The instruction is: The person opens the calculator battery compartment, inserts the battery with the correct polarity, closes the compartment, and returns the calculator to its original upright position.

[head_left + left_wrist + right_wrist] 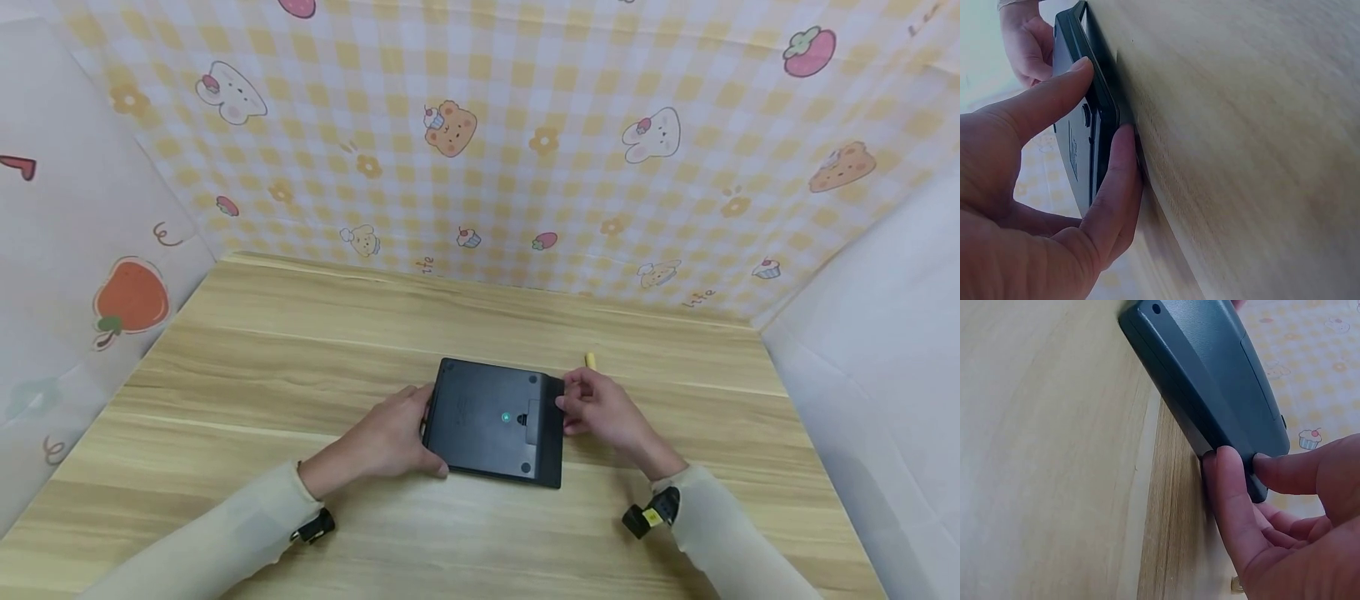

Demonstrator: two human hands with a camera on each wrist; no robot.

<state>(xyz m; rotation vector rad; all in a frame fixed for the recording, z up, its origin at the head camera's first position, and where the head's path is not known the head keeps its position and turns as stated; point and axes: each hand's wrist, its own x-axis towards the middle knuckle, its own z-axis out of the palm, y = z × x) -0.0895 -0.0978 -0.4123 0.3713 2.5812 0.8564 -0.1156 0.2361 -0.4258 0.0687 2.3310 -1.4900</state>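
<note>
A flat black calculator (480,425), underside up, lies between my two hands just over the wooden table. Rubber feet, a battery cover (533,422) and a small green sticker (506,417) show on its back; its face is hidden. My left hand (392,435) grips the left end, the thumb on the near corner. In the left wrist view a finger is tucked beneath the calculator's edge (1102,103). At the right end, my right hand (606,410) pinches the rim between thumb and fingers, as the right wrist view of the calculator (1210,375) confirms.
A small yellow stick-like object (591,361) is on the table just behind my right hand, partly covered by it. The wooden tabletop (300,333) runs back to a yellow checked cloth (495,192). White cloths hang at both sides.
</note>
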